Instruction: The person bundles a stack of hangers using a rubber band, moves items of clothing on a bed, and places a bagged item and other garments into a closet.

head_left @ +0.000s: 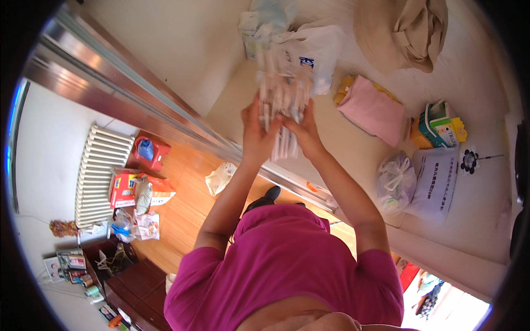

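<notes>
Sunlit and cluttered, the white ledge [353, 160] by the window carries a folded pink cloth [372, 109], a knotted plastic bag [395, 179] and a white printed bag [317, 47]. Above it, the left hand [255, 132] and right hand [305, 131] each close a grip on one bundle of white tubes [281, 96], held upright between them. To keep it tidy, I would judge both palms should press evenly inward, thumbs squaring loose tubes before any slide out below.

Both hands, left hand [255, 128] and right hand [302, 129], grip a bundle of white pieces [280, 96] above the pale shelf [353, 149]
</notes>
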The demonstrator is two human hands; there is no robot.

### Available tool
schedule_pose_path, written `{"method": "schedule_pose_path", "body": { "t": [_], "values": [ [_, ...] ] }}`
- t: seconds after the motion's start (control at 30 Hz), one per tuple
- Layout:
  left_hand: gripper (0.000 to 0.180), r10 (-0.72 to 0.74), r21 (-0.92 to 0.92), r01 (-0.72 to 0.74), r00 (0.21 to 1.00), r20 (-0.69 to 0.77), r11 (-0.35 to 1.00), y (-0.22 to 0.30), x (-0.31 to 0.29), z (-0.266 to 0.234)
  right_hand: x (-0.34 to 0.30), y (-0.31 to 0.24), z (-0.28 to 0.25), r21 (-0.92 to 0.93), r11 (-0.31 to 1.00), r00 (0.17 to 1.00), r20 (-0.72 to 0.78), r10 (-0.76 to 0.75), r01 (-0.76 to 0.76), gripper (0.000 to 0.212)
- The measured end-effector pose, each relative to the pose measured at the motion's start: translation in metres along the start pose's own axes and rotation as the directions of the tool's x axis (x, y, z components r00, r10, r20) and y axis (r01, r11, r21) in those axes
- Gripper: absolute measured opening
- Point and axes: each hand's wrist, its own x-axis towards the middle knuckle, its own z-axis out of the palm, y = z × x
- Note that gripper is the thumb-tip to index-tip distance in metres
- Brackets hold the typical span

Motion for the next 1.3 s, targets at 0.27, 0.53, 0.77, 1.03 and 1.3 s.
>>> {"method": "schedule_pose_path", "body": {
  "t": [0.27, 0.53, 0.77, 1.03, 1.3],
  "values": [
    [0.064, -0.191, 0.053, 0.193, 0.981, -0.037, 0.980, -0.091, 0.071, -0.025, 0.095, 0.109, 0.032, 0.090, 0.994, 0.994, -0.082, 0.070, -0.063, 0.090],
    [0.074, -0.064, 0.305, 0.237, 0.872, -0.485, 0.922, -0.102, 0.016, -0.014, 0.125, 0.195, 0.079, -0.188, 0.934, 0.885, -0.419, 0.202, -0.303, 0.081],
    [0.089, -0.532, -0.254, 0.468, 0.761, -0.371, 0.847, -0.092, 0.002, -0.011, 0.140, 0.205, 0.113, -0.267, 0.811, 0.788, -0.516, 0.336, -0.520, 0.091],
    [0.095, -0.554, -0.201, 0.558, 0.586, -0.591, 0.805, -0.164, 0.065, -0.011, 0.152, 0.186, 0.099, -0.452, 0.767, 0.887, -0.301, 0.351, -0.456, 0.118],
    [0.105, -0.496, -0.230, 0.450, 0.664, -0.559, 0.863, -0.176, 0.057, -0.001, 0.122, 0.202, 0.089, -0.663, 0.717, 0.950, -0.312, -0.001, -0.217, 0.096]
  ]
}}
